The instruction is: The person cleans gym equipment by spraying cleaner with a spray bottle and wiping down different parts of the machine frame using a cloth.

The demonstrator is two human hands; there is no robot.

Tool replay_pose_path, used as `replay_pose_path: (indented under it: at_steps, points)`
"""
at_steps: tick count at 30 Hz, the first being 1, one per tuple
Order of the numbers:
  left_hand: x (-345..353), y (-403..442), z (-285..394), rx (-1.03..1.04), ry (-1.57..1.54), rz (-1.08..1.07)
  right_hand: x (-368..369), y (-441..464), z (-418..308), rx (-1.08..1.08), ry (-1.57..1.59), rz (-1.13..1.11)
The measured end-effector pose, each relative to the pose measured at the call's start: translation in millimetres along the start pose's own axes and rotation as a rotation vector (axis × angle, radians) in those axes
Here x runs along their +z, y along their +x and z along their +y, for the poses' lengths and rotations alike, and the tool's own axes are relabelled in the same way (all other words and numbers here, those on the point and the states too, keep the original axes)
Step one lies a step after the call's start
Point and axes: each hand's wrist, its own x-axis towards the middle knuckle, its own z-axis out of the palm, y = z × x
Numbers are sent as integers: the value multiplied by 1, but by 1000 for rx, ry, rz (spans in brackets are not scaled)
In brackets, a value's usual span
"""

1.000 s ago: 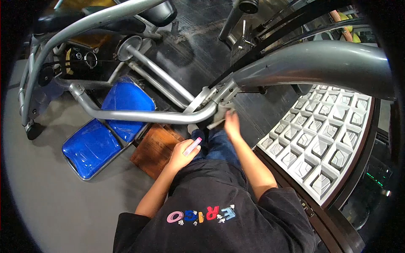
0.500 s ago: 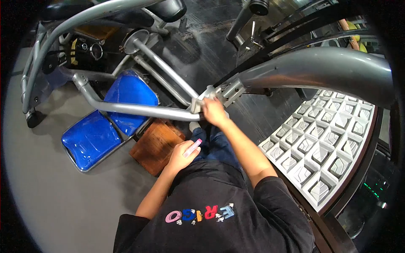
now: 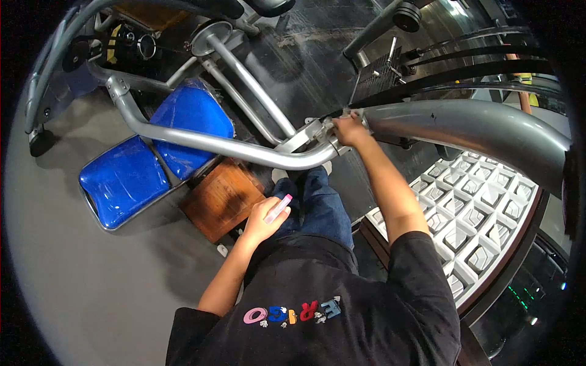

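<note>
Against the frame (image 3: 293, 161), the right hand (image 3: 352, 130) clutches cloth (image 3: 354, 112) (left hand (image 3: 261, 222) curled round a protruding pink-ended tube (image 3: 280, 207)).

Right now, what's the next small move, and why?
Probably slide the right hand slightly along the metal joint: it appears to rest there, with what looks like pale cloth against it, while the left hand holds a pink-capped stick clear of the frame.

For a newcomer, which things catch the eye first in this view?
A blue chair at the left jumps out first, then the silver frame across the upper half. At right, a white grid panel draws attention. In the middle, the left hand holds a pink-tipped tube.
</note>
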Motion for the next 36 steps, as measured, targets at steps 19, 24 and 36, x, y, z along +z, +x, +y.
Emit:
replay_pose_path:
  at_steps: [19,24,36]
  points:
    - [11,-22,-11,-15,-26,-101,19,24,13,-94,-103,-216]
    - [19,-26,-8,110,-37,-94,17,10,3,-83,52,-131]
    - [7,-25,-2,126,-30,-153,41,-107,-61,-275,638,278]
